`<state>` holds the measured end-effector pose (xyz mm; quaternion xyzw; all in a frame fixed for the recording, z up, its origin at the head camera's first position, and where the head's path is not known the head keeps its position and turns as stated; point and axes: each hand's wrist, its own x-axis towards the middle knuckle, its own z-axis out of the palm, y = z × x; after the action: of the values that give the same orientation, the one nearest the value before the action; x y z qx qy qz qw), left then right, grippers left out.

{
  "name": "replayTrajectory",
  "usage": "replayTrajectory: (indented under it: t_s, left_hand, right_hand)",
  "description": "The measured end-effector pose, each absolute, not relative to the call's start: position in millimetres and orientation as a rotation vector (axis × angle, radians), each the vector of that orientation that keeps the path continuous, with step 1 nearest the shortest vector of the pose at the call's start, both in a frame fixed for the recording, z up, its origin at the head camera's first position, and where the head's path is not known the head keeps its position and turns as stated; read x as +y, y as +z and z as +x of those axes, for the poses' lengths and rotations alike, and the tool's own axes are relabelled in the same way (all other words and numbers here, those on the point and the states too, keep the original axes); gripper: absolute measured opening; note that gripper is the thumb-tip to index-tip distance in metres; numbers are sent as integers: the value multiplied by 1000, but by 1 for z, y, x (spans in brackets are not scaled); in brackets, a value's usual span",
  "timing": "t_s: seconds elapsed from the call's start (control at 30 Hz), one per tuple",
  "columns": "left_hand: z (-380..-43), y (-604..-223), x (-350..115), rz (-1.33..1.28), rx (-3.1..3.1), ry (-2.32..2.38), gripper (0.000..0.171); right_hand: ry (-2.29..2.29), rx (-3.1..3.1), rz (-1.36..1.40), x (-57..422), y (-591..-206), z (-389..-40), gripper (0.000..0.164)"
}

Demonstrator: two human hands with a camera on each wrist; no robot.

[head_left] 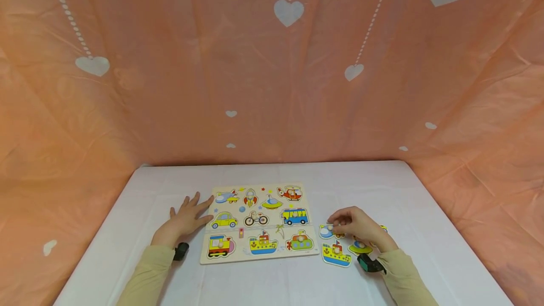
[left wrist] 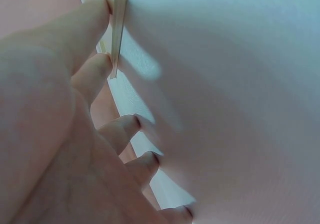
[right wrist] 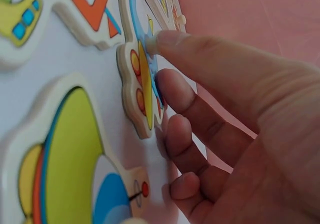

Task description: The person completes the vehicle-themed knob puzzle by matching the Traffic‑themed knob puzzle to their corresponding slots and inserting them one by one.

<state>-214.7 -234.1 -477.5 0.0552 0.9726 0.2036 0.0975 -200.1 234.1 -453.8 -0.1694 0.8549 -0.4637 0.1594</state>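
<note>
A wooden peg puzzle board [head_left: 272, 225] with vehicle pictures lies on the table. My left hand [head_left: 182, 223] is spread at its left side; the thumb and index finger touch the board's edge [left wrist: 119, 29], the other fingertips rest on the tabletop. To the right of the board, my right hand [head_left: 359, 225] pinches the knob of an airplane puzzle piece [right wrist: 142, 79] between thumb and index finger. That piece stands close to the table; whether it touches is unclear. Beside it lie a ship piece [head_left: 335, 255] and a flying saucer piece [head_left: 359, 248]. Another yellow piece is mostly hidden behind the right wrist.
Knobbed pieces sit in the board, among them a rocket [head_left: 250, 198], a helicopter [head_left: 290, 193], and a bus [head_left: 295, 216]. White cloth covers the table [head_left: 170, 181]. A pinkish-orange curtain [head_left: 263, 74] with white hearts surrounds it at the back and sides.
</note>
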Motion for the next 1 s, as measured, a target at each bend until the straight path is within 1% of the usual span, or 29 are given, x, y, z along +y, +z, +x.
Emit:
replayTrajectory:
  t_s: [0.17,0.3,0.63,1.0]
  left_hand:
    - [-214,-479,-234,163,2883,592,69]
    - [-214,-478,-234,163,2882,588,70]
    - [-212,-473,-232,155,2872,602,69]
    - [-213,-472,-231,142,2873,601,69]
  right_hand:
    - [-1319,2452,-451,241,-476,-210,23]
    - [-1324,2450,-431,244,-484,-214,23]
    - [-1309,2454,-427,243,-485,-215,19]
    - [-1275,2492,-402,243,-485,-215,19]
